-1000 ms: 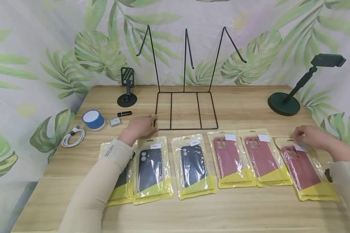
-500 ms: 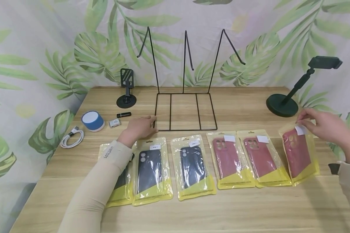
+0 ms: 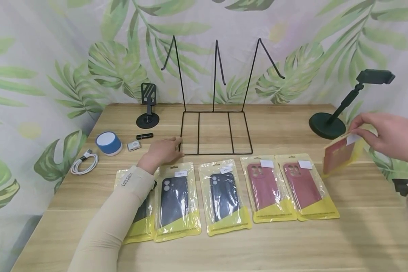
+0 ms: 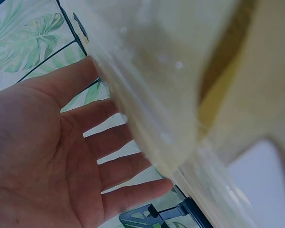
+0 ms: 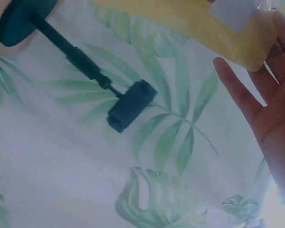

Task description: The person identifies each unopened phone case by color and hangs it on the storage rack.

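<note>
My right hand (image 3: 391, 134) pinches the top edge of a clear-and-yellow packet holding a red phone case (image 3: 337, 155), lifted at a tilt above the right of the table. The packet's yellow edge (image 5: 199, 35) reaches the fingers in the right wrist view. My left hand (image 3: 161, 151) rests at the left side of the black wire rack (image 3: 198, 132), fingertips at its base wire. In the left wrist view that hand's fingers (image 4: 116, 140) are straight and spread, partly hidden by a blurred clear packet (image 4: 152, 95) close to the camera.
Two packets with red cases (image 3: 266, 189) lie right of centre, and packets with dark cases (image 3: 174, 200) lie to the left. A blue speaker (image 3: 108, 143), white cable (image 3: 85, 163) and black phone stand (image 3: 148, 113) stand left. A green stand (image 3: 328, 124) is back right.
My right hand has picked up the rightmost red phone case packet from the table and raised it up and back, tilting it. My left hand stays at the rack.
</note>
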The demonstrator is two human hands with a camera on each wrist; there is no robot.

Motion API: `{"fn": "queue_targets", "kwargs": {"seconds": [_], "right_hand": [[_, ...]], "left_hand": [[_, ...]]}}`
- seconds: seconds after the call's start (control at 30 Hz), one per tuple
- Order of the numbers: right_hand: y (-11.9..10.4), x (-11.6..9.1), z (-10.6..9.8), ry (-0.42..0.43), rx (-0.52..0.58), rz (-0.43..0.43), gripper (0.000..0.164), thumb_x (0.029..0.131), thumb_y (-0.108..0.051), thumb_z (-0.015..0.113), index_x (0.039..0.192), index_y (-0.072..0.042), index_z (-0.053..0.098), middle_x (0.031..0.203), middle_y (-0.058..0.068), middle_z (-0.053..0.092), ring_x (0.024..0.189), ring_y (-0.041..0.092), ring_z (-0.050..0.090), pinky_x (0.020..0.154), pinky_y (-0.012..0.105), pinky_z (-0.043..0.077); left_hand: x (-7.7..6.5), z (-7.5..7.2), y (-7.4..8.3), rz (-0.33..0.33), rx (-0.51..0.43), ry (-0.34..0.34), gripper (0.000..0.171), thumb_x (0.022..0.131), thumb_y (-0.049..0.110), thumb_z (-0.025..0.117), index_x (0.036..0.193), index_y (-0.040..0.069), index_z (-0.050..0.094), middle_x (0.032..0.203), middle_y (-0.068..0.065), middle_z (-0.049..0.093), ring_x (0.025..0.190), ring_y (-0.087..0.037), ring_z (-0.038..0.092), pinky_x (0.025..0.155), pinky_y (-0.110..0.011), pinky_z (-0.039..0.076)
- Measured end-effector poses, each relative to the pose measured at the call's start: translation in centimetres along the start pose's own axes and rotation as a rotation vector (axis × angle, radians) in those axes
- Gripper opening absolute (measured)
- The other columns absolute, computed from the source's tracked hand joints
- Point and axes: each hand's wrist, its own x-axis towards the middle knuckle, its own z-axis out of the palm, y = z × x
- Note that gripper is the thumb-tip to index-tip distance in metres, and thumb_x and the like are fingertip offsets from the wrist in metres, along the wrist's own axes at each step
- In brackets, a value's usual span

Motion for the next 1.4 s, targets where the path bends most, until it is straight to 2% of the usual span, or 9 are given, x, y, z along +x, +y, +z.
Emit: {"fn": "queue_targets", "kwargs": {"seconds": [0.17, 0.2, 0.4, 0.57, 0.7, 0.87, 1.0, 1.13, 1.4], "right_hand": [[-0.5, 1.5, -1.0, 0.035, -0.032, -0.048, 0.022, 0.077, 0.009, 0.075, 0.088, -0.006, 0.062, 0.083, 0.014, 0.072, 0.053, 0.003, 0.038, 0.047, 0.028, 0.035], [-0.6, 1.8, -1.1, 0.039, -0.034, -0.045, 0.018, 0.082, 0.007, 0.072, 0.09, -0.005, 0.061, 0.084, 0.014, 0.072, 0.052, 0.003, 0.036, 0.046, 0.027, 0.034], [-2.6, 4.5, -1.7, 0.126, 0.004, -0.039, 0.009, 0.092, -0.002, 0.066, 0.1, 0.0, 0.062, 0.088, 0.019, 0.071, 0.052, 0.014, 0.046, 0.048, 0.031, 0.036], [-5.5, 7.1, -1.5, 0.238, 0.054, -0.107, 0.015, 0.09, -0.003, 0.069, 0.103, 0.001, 0.062, 0.087, 0.019, 0.072, 0.053, 0.022, 0.052, 0.048, 0.034, 0.037], [-7.5, 8.9, -1.1, 0.292, 0.091, -0.125, 0.017, 0.09, -0.003, 0.069, 0.105, 0.002, 0.062, 0.09, 0.02, 0.072, 0.065, 0.034, 0.062, 0.054, 0.045, 0.043], [-8.6, 10.9, -0.5, 0.369, 0.136, -0.124, 0.016, 0.093, -0.004, 0.067, 0.107, 0.002, 0.061, 0.091, 0.019, 0.072, 0.064, 0.031, 0.059, 0.055, 0.042, 0.039], [-8.9, 12.3, -0.2, 0.379, 0.158, -0.074, 0.015, 0.096, -0.007, 0.063, 0.109, 0.001, 0.06, 0.095, 0.019, 0.072, 0.063, 0.03, 0.056, 0.052, 0.036, 0.033], [-8.8, 13.2, 0.0, 0.35, 0.163, -0.033, 0.015, 0.099, -0.01, 0.059, 0.11, 0.0, 0.058, 0.097, 0.019, 0.072, 0.058, 0.028, 0.051, 0.05, 0.033, 0.029], [-8.3, 14.6, 0.6, 0.255, 0.191, 0.042, 0.022, 0.104, -0.018, 0.052, 0.115, -0.001, 0.056, 0.1, 0.02, 0.07, 0.068, 0.035, 0.058, 0.059, 0.043, 0.038]], "left_hand": [[0.1, 0.4, -0.1, 0.0, 0.002, -0.005, 0.067, 0.1, 0.045, 0.053, 0.155, 0.014, 0.034, 0.16, -0.016, 0.033, 0.141, -0.042, 0.041, 0.104, -0.055, 0.047], [0.1, 0.5, -0.1, 0.001, 0.001, -0.005, 0.067, 0.1, 0.045, 0.054, 0.155, 0.014, 0.034, 0.16, -0.016, 0.033, 0.141, -0.042, 0.041, 0.105, -0.055, 0.046], [0.1, 0.8, -0.1, 0.005, 0.008, 0.001, 0.067, 0.1, 0.045, 0.054, 0.155, 0.013, 0.035, 0.159, -0.017, 0.034, 0.14, -0.042, 0.041, 0.105, -0.056, 0.045], [0.0, 0.8, -0.1, -0.002, 0.003, 0.01, 0.066, 0.1, 0.045, 0.054, 0.155, 0.013, 0.035, 0.159, -0.017, 0.035, 0.14, -0.042, 0.042, 0.105, -0.056, 0.046], [-0.1, 0.8, -0.1, -0.001, 0.0, 0.02, 0.066, 0.1, 0.044, 0.054, 0.155, 0.012, 0.035, 0.158, -0.017, 0.035, 0.139, -0.043, 0.043, 0.105, -0.056, 0.046], [-0.1, 0.8, -0.2, -0.003, 0.0, 0.025, 0.066, 0.1, 0.045, 0.054, 0.155, 0.013, 0.035, 0.158, -0.017, 0.036, 0.139, -0.042, 0.043, 0.105, -0.056, 0.046], [0.0, 0.7, -0.2, -0.007, 0.008, 0.027, 0.067, 0.099, 0.045, 0.055, 0.155, 0.013, 0.036, 0.158, -0.016, 0.036, 0.14, -0.041, 0.043, 0.104, -0.055, 0.047], [-0.2, 0.5, -0.1, -0.003, 0.013, 0.03, 0.066, 0.1, 0.044, 0.055, 0.155, 0.013, 0.036, 0.158, -0.017, 0.037, 0.139, -0.041, 0.043, 0.104, -0.055, 0.047], [-0.3, 0.3, 0.1, 0.0, 0.023, 0.038, 0.067, 0.099, 0.045, 0.055, 0.154, 0.013, 0.036, 0.158, -0.017, 0.037, 0.139, -0.041, 0.044, 0.104, -0.054, 0.047]]}}
